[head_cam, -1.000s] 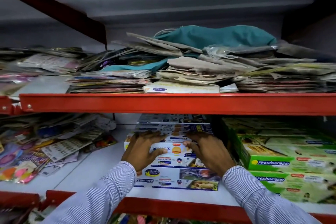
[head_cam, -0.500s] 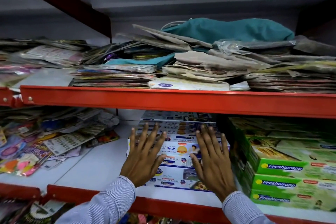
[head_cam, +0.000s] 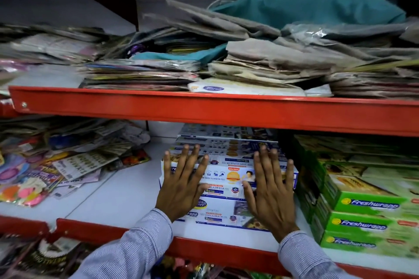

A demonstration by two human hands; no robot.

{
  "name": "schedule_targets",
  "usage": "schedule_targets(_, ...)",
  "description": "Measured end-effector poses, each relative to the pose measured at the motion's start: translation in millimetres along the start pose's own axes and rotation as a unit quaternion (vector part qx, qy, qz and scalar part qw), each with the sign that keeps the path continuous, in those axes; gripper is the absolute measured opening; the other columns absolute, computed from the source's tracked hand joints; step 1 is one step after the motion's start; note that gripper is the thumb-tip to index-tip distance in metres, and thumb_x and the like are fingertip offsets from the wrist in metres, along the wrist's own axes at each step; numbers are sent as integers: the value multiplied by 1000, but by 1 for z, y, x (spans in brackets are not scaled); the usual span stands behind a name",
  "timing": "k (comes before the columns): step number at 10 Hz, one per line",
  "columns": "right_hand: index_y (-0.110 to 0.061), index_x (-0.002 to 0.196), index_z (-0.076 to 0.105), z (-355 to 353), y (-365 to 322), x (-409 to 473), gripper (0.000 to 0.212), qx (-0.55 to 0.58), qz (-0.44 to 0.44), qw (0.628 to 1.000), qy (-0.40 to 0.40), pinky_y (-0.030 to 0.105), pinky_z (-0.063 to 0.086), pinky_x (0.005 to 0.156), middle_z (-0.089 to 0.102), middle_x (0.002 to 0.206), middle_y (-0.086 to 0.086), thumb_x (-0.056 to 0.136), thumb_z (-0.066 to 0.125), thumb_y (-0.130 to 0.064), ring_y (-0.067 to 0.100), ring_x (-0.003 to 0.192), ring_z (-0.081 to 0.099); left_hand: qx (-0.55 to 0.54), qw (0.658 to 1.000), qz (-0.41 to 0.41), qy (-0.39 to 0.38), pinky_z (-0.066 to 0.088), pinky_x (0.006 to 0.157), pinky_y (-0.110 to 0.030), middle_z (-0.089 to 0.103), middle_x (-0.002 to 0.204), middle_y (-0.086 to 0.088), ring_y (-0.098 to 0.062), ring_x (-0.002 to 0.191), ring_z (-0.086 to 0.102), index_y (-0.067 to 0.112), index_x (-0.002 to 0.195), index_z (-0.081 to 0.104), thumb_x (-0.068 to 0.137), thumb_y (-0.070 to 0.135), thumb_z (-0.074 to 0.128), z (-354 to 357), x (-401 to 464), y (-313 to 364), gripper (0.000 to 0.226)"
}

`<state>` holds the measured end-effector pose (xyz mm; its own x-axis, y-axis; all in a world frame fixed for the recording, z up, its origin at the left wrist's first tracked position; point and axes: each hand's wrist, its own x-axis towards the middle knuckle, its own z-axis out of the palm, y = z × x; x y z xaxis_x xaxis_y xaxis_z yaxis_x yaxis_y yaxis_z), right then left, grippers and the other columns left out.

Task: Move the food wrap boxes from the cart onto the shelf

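boxes: glossy printed card | shelf: smooth white board, red painted metal edge | sleeves: striped cloth

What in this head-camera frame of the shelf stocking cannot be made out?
- The cart: outside the head view, so boxes left to move are unknown.
- Lower white and blue boxes: fronts partly covered by the left hand and right hand.
- Depth of that stack: the red upper shelf beam hides the rear.
- Green Freshwrapp boxes: cut off by the right edge, print blurred.
- Small print on the boxes: too small to read.
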<state>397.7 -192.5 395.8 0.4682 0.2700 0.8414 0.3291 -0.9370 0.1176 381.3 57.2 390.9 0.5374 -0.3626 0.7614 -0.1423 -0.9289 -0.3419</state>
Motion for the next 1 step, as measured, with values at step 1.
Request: schedule_targets(1, -9, 156, 14, -9, -3, -9, 74, 32, -14, 999, 6, 54, 3, 124, 5, 167, 10, 97, 36, -47, 30, 153, 15, -21, 1000, -18, -13, 5, 116, -70, 15, 163, -18, -36, 151, 10, 15, 155, 16, 102, 46, 25, -13, -4, 9, 62)
